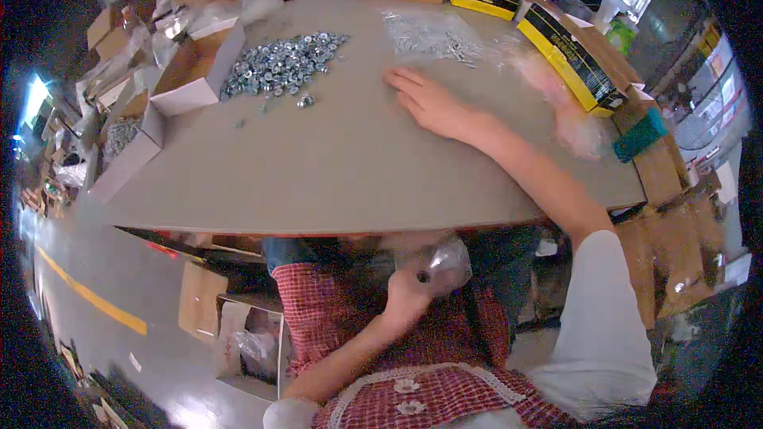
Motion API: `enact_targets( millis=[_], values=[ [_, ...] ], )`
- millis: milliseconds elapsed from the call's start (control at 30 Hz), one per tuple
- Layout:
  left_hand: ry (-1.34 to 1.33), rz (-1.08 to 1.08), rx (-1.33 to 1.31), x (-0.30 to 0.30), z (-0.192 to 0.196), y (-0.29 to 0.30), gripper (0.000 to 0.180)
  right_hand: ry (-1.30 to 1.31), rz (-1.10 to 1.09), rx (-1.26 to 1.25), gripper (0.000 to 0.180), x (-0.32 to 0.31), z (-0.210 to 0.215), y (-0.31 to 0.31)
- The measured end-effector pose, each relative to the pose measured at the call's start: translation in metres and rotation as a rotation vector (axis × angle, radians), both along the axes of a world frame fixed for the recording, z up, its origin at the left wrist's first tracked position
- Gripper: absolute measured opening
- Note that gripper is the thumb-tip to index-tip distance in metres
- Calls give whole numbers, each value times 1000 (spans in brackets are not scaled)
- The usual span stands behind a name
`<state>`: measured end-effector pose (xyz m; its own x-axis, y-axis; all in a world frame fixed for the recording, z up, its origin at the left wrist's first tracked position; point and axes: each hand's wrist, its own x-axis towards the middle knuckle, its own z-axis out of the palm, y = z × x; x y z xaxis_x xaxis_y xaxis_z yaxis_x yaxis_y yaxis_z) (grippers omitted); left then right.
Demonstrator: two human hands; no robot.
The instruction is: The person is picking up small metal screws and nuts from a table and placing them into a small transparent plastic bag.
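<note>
My left hand (408, 299) is low in front of my lap, below the table edge, with its fingers closed round a clear plastic bag (451, 264). What the bag holds, if anything, I cannot make out. Over the near side of the tabletop, my right hand (433, 107) lies stretched out, fingers pointing left and nothing in them. Just beyond it is a flat clear bag of thin silvery screws (429, 36). A heap of small shiny metal nuts (282, 63) spreads across the table left of my right hand, with a few loose ones at its near side.
Open cardboard boxes (189, 79) line the table's left side, one holding small metal parts (123, 135). Black and yellow boxes (568, 56) border the right, near crumpled clear plastic (579, 127) and a teal cloth-like piece (640, 135). A carton (250, 342) stands on the floor.
</note>
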<state>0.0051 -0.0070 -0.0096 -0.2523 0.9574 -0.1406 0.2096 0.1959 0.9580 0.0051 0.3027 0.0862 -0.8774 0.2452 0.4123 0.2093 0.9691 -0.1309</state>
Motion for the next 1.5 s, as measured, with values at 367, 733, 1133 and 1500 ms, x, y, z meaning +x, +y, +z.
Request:
enact_targets(
  millis=[367, 733, 1133, 1500],
  values=[
    [25, 148, 130, 0, -7, 12, 36, -69, 405, -879, 20, 115, 60, -172],
    [64, 237, 272, 3, -44, 29, 32, 176, 82, -887, 13, 163, 39, -206],
    [-220, -397, 71, -48, 34, -51, 35, 110, 328, -367, 24, 139, 39, -244],
    [246, -156, 506, -52, 116, -60, 24, 209, 55, -465, 12, 133, 59, -252]
  ],
)
